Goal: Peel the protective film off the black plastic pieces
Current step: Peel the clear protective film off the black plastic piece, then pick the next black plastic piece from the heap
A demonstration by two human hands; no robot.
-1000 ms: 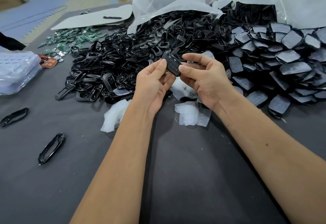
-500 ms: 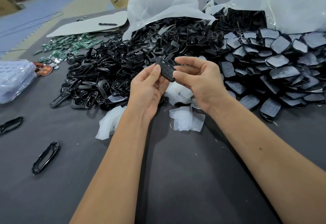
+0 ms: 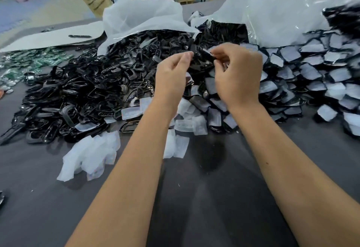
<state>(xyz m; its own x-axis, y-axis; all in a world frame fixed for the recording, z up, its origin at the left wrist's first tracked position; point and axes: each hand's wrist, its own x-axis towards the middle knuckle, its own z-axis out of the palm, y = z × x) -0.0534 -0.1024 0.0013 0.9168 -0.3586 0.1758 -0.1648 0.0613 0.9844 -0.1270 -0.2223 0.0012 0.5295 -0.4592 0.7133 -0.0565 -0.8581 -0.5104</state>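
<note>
I see one black plastic piece (image 3: 202,56) held up above the heaps, between both hands, at the middle of the view. My left hand (image 3: 171,75) pinches its left end with curled fingers; my right hand (image 3: 237,73) grips the right end, fingers curled round it. The frame is blurred there, so I cannot tell whether any film is lifting off the piece.

Just behind and below the hands lies the heap of bare black plastic frames (image 3: 78,91), spilling from a white plastic bag (image 3: 140,19). To the right spreads a heap of black pieces still covered with pale film (image 3: 311,75), partly under a clear plastic bag (image 3: 272,13). Near my wrists, loose peeled film scraps (image 3: 91,155) lie on the dark grey desk (image 3: 194,207), some touching the front edge of the black heap. At far left I see a scatter of green circuit boards (image 3: 39,60), with a white sheet (image 3: 54,40) behind them carrying a dark pen-like object.
</note>
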